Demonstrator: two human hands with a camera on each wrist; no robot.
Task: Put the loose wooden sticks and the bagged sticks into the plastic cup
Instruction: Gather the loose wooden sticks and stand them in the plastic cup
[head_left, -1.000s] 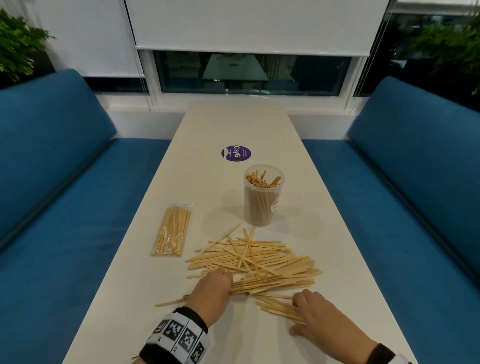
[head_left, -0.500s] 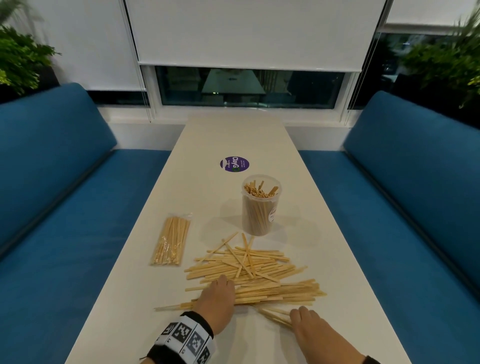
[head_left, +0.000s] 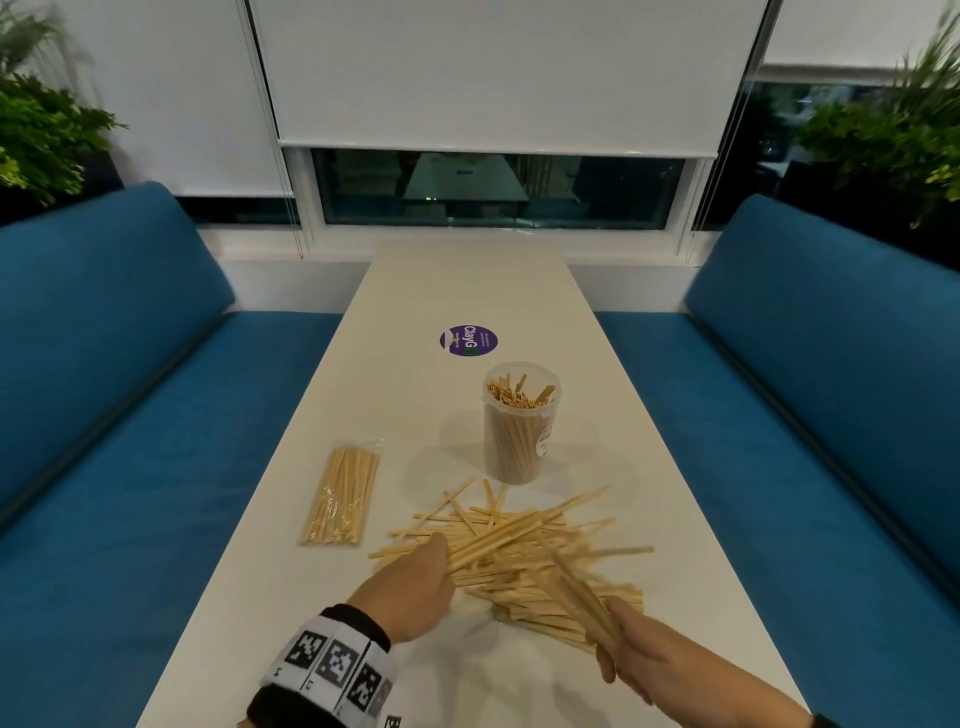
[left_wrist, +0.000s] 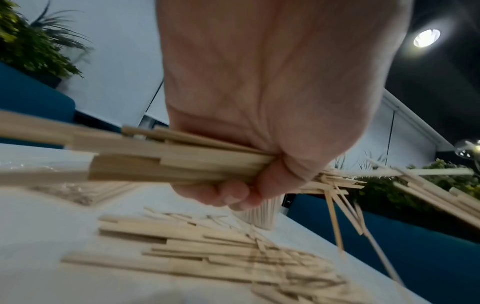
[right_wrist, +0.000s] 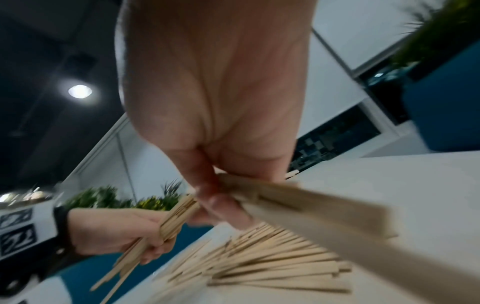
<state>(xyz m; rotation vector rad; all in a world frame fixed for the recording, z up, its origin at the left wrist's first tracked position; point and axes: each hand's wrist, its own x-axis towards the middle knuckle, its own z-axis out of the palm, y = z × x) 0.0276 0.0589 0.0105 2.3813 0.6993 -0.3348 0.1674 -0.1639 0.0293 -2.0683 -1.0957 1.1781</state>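
1. While the loose sticks (head_left: 524, 556) lie in a messy pile low in the middle of the head view, both hands are in that pile.
2. The left hand (head_left: 410, 592) is at the lower middle of the head view. Its fingers (left_wrist: 228, 193) are curled tight round a bunch of sticks, which poke out on both sides of the fist in the left wrist view.
3. The right hand (head_left: 654, 660) is at the lower right of the head view. Its fingers (right_wrist: 221, 203) pinch another small bunch (head_left: 582, 597) by one end, and the other end points up toward the pile.
4. That bunch is blurred in the right wrist view, so how many sticks it has I cannot tell.
5. More sticks lie flat on the white table (head_left: 467, 280) under both hands.
6. The plastic cup (head_left: 521, 422) stands upright just above the pile, in the middle of the head view. It looks almost full of sticks, and some ends poke up at the rim.
7. The bagged sticks (head_left: 343, 496) lie flat to the left of the pile, near the left edge of the table, apart from both hands.
8. A round purple sticker (head_left: 468, 340) is on the table above the cup.
9. Blue sofas (head_left: 114, 415) run along both sides of the picture.
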